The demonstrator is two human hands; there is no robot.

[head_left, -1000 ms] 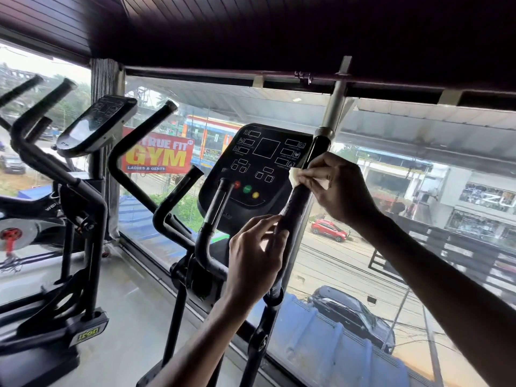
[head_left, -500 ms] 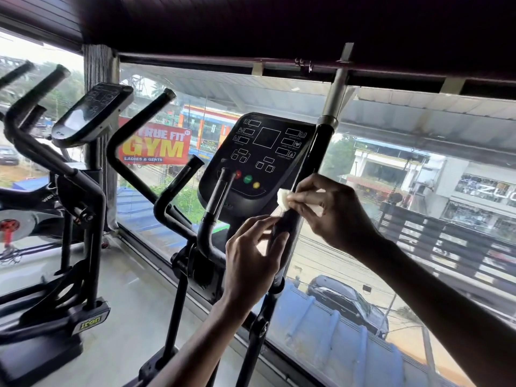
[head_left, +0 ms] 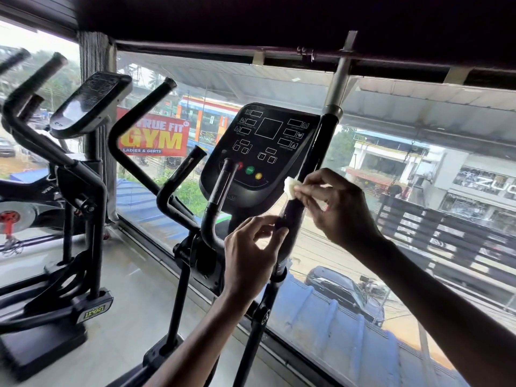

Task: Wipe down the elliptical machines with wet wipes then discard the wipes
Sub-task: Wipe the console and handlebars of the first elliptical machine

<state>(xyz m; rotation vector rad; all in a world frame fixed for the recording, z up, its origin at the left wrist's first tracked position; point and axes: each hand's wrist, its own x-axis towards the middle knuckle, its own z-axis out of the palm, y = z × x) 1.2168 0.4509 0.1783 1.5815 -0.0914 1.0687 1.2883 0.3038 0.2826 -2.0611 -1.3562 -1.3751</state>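
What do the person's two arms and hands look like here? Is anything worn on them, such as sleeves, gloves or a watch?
No sleeve shows on the left forearm or the right forearm; both are bare up to the frame's edge. The left hand and the right hand wear no gloves. No watch, bracelet or ring is visible.
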